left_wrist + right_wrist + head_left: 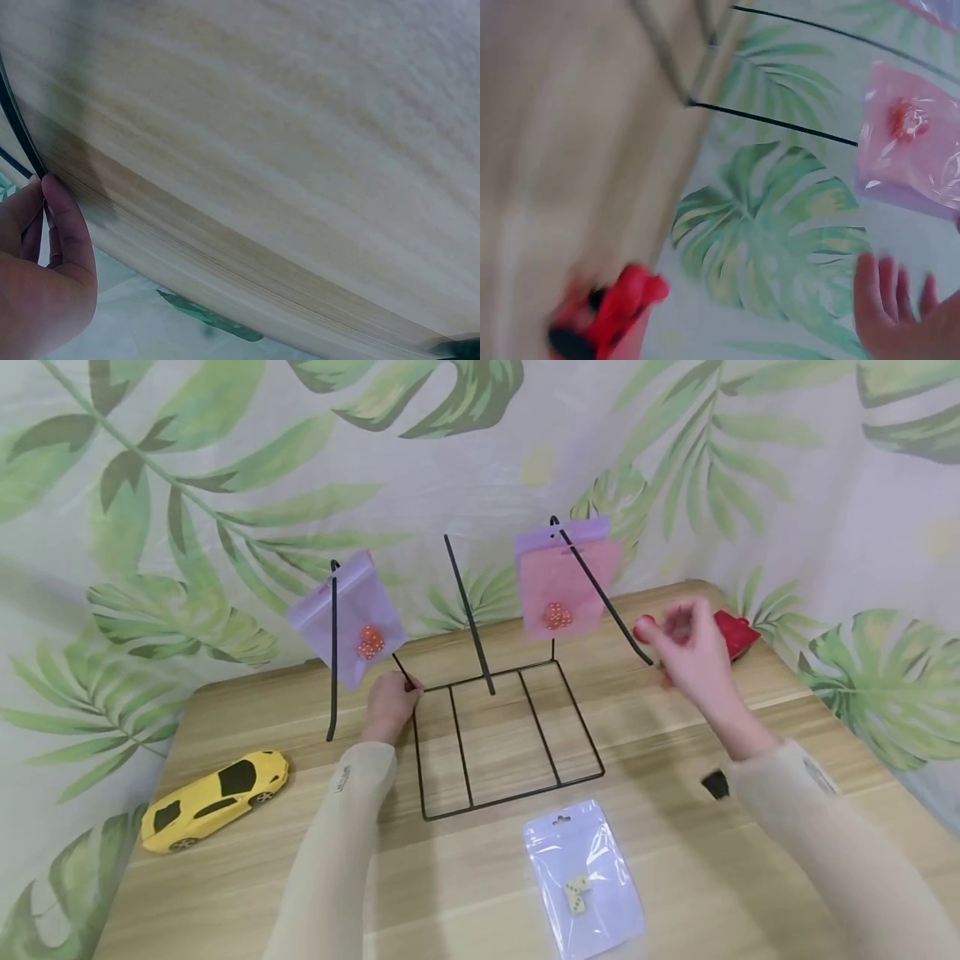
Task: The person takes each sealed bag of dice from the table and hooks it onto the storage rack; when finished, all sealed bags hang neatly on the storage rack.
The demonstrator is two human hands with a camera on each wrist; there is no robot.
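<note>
A black wire rack (513, 789) with three long hook arms stands on the table. My left hand (392, 700) pinches its back left upright low down, seen also in the left wrist view beside the table edge. A purple pouch (352, 610) with orange dice hangs on the left hook. On the right hook hang a pink pouch (562, 581) with orange dice and a purple one behind it. The middle hook (468, 610) is bare. My right hand (693, 652) is raised beside the right hook's tip, fingers loosely bent. A red round piece overlaps its thumb tip in the head view.
A purple pouch (592, 935) with pale dice lies in front of the rack. At the left sits a yellow toy car (217, 802). A red toy (737, 633) is partly behind the right hand; a small black piece (715, 785) lies by the right sleeve. Leaf-print cloth hangs behind.
</note>
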